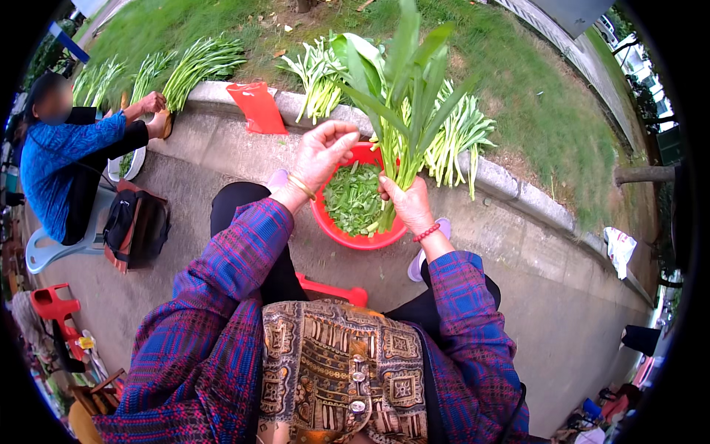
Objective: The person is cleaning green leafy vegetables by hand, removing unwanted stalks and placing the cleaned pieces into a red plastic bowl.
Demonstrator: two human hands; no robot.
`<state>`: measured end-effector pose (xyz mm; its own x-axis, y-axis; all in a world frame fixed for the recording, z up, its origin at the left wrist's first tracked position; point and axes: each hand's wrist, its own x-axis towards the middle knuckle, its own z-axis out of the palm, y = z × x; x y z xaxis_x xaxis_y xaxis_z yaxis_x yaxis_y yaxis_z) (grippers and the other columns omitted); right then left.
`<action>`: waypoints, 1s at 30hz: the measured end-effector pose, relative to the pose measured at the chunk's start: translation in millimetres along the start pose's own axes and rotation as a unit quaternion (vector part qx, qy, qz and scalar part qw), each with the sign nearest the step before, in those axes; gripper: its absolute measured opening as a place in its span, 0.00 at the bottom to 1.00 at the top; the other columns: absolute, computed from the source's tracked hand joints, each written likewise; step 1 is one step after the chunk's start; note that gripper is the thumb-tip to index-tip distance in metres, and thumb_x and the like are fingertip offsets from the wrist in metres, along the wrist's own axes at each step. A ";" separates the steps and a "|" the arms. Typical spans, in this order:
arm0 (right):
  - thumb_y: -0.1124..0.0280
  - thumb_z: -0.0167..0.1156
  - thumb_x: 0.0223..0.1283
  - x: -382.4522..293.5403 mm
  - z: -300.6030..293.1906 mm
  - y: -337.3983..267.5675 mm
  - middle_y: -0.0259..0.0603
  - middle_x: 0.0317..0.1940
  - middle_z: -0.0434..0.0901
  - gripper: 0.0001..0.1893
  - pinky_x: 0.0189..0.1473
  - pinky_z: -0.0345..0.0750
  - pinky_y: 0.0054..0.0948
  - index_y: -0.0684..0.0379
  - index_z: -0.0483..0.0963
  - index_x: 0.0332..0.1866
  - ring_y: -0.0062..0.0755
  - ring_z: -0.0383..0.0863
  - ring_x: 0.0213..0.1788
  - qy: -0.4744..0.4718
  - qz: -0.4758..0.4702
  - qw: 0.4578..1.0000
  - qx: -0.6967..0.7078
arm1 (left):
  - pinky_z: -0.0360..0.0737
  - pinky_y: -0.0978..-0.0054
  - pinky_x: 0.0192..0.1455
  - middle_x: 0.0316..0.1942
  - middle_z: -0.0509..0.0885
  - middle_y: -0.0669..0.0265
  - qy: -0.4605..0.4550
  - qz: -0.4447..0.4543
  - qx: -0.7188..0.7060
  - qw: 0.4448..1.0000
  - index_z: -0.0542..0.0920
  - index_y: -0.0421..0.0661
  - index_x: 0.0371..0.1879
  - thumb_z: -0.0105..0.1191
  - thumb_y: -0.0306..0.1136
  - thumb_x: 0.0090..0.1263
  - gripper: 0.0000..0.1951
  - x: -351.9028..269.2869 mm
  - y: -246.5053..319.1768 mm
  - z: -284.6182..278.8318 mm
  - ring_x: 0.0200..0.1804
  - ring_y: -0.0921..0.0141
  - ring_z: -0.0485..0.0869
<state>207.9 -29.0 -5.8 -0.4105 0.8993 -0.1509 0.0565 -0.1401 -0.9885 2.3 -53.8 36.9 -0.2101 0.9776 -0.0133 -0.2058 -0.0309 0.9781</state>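
Note:
My right hand grips a bunch of long-stemmed leafy greens low on the stems, with the leaves pointing up and away from me. The cut ends hang over a red plastic basin on the pavement between my feet. Small torn or cut green pieces lie in the basin. My left hand is raised near the basin's upper left edge, thumb near the curled fingers; whether something small is pinched there cannot be told. More leafy greens rest on the stone kerb beyond, and another pile lies right of the held bunch.
A red plastic bag hangs over the kerb. At left, a person in blue sits on a light-blue stool beside a dark bag, handling greens. A white bag lies on the kerb at right.

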 end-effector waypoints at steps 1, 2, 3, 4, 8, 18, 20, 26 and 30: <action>0.70 0.61 0.63 -0.1 -0.4 2.9 0.35 0.27 0.80 0.10 0.32 0.77 0.21 0.65 0.77 0.43 0.21 0.78 0.27 -0.001 0.003 1.000 0.001 | 0.78 0.84 0.34 0.32 0.81 0.73 0.011 0.006 -0.010 1.000 0.80 0.42 0.45 0.58 0.34 0.68 0.11 2.7 4.4 -0.4 0.30 0.82 0.79; 0.71 0.61 0.62 -1.1 -1.1 6.0 0.34 0.26 0.80 0.09 0.31 0.77 0.21 0.65 0.77 0.42 0.21 0.78 0.26 0.001 0.004 1.000 -0.007 | 0.77 0.85 0.33 0.31 0.81 0.73 0.021 0.010 0.000 1.000 0.80 0.43 0.46 0.58 0.34 0.68 0.12 5.1 8.7 -0.9 0.29 0.82 0.78; 0.71 0.61 0.62 -1.7 0.1 4.9 0.34 0.26 0.80 0.09 0.31 0.76 0.21 0.65 0.77 0.42 0.21 0.78 0.26 -0.003 0.005 1.000 -0.010 | 0.77 0.86 0.32 0.31 0.81 0.73 0.025 0.014 -0.015 0.999 0.80 0.43 0.46 0.58 0.34 0.68 0.12 7.7 12.0 -2.8 0.28 0.83 0.78; 0.71 0.61 0.61 -2.8 1.0 3.7 0.35 0.26 0.80 0.08 0.30 0.76 0.21 0.65 0.77 0.41 0.21 0.78 0.27 -0.008 0.007 1.000 -0.013 | 0.77 0.87 0.31 0.30 0.81 0.73 0.029 0.019 -0.031 0.999 0.80 0.43 0.46 0.58 0.34 0.68 0.11 10.5 14.4 -4.6 0.28 0.83 0.77; 0.72 0.60 0.60 -5.4 6.5 2.7 0.35 0.26 0.80 0.08 0.30 0.75 0.21 0.65 0.77 0.40 0.21 0.78 0.27 -0.014 0.010 1.000 0.016 | 0.76 0.88 0.29 0.30 0.80 0.74 0.043 0.037 -0.056 0.997 0.79 0.43 0.47 0.59 0.33 0.67 0.12 20.8 23.6 -8.5 0.27 0.84 0.76; 0.72 0.61 0.60 -3.8 6.7 24.5 0.34 0.31 0.81 0.11 0.30 0.78 0.20 0.64 0.75 0.46 0.20 0.80 0.29 -0.017 0.039 0.996 -0.082 | 0.73 0.86 0.24 0.28 0.82 0.74 0.067 0.019 -0.038 0.997 0.82 0.42 0.41 0.60 0.31 0.66 0.09 43.8 21.5 -25.7 0.23 0.84 0.77; 0.72 0.61 0.60 -2.7 7.7 25.3 0.34 0.29 0.81 0.09 0.30 0.77 0.21 0.64 0.77 0.43 0.20 0.79 0.28 -0.018 0.050 0.994 -0.093 | 0.73 0.85 0.25 0.27 0.82 0.74 0.072 0.021 -0.057 0.996 0.82 0.42 0.40 0.60 0.30 0.66 0.08 45.1 24.5 -27.1 0.23 0.83 0.77; 0.73 0.60 0.60 -4.4 9.8 23.9 0.34 0.26 0.81 0.07 0.31 0.74 0.25 0.65 0.78 0.40 0.21 0.77 0.28 -0.018 0.058 0.993 -0.105 | 0.76 0.83 0.25 0.27 0.84 0.71 0.071 0.009 -0.078 0.994 0.81 0.43 0.39 0.58 0.29 0.67 0.06 50.3 17.1 -41.7 0.23 0.80 0.81; 0.72 0.60 0.60 -5.3 -0.7 35.4 0.34 0.25 0.81 0.08 0.30 0.74 0.25 0.65 0.78 0.40 0.20 0.77 0.27 -0.010 0.052 0.993 -0.105 | 0.82 0.80 0.29 0.35 0.85 0.67 0.044 -0.033 -0.173 0.983 0.79 0.43 0.42 0.56 0.29 0.68 0.07 47.5 23.3 -35.0 0.28 0.76 0.85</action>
<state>212.7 -38.5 -40.0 -0.4111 0.8757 -0.2533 0.2861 -0.1399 -0.9479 -45.9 -15.4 51.8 -0.2635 0.9587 -0.1073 -0.5310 -0.0513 0.8458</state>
